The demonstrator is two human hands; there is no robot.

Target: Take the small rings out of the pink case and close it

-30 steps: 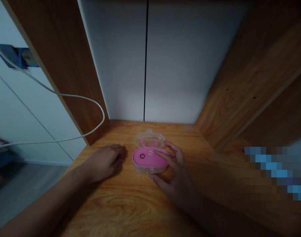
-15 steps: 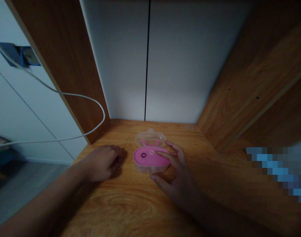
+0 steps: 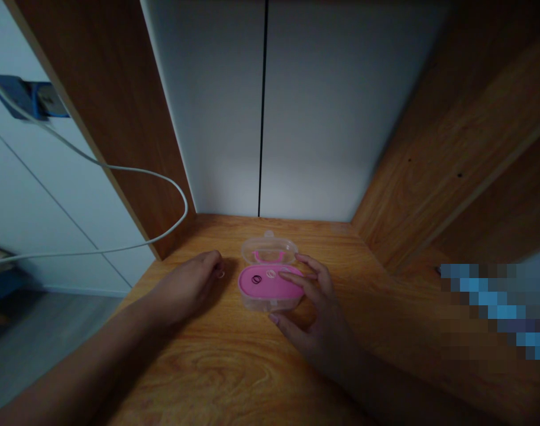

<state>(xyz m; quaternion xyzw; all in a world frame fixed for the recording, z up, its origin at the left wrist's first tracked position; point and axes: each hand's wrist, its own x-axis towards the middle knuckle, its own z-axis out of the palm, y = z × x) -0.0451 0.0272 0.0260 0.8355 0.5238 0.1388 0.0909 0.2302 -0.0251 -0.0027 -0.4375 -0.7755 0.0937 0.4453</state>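
Toward the back edge of the wooden shelf (image 3: 234,361), the pink case (image 3: 270,288) sits open, right hand (image 3: 316,307) loosely steadying its right end, fingers spread, while left hand (image 3: 187,288) pinches a small ring (image 3: 220,273) just beside it, judged ready for placing in the tray, which needs a fine release.

Left hand (image 3: 187,287) lies loosely curled (knuckles up), right hand (image 3: 316,310) spread with fingers extended.

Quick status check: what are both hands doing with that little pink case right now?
Left hand on the wooden shelf, pinching a small clear ring. Right hand steadying the open pink case, fingers on its insert. Nothing between the hands and the case.
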